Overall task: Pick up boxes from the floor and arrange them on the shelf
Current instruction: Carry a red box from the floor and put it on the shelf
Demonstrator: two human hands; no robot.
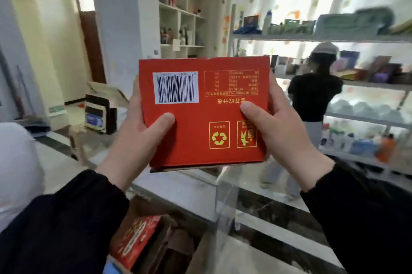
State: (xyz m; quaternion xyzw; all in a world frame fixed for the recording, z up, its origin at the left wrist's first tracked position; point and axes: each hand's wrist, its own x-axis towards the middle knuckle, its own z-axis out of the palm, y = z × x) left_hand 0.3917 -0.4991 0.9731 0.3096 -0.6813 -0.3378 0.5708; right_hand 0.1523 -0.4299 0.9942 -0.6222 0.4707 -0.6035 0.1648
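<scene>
Head view, single frame. Red box [204, 113] is held up in mid-air at frame centre, broad face toward the camera, print upside down, white barcode label [175, 87] at its 10 o'clock corner. Left hand [138, 140] grips the box's 8 o'clock edge: thumb pressed flat on the front face, the other fingers [136, 93] wrapped round the side and mostly hidden behind the box. Right hand [278, 131] grips the 4 o'clock edge the same way, thumb on the front face beside the yellow print, remaining fingers curled behind. So the box is pinched between thumbs in front and fingers at the back, one hand on each side. How far the rear fingers spread: cannot tell. Shelf [334, 38] stands at 2 to 4 o'clock, well apart from the box; its contents are blurred and hard to identify. A second person [314, 95] stands in front of it, back turned. At 7 o'clock on the floor, an open carton [169, 242] holds another red package [136, 240], partly covered by the left sleeve. The lower frame edge cuts off the carton.
</scene>
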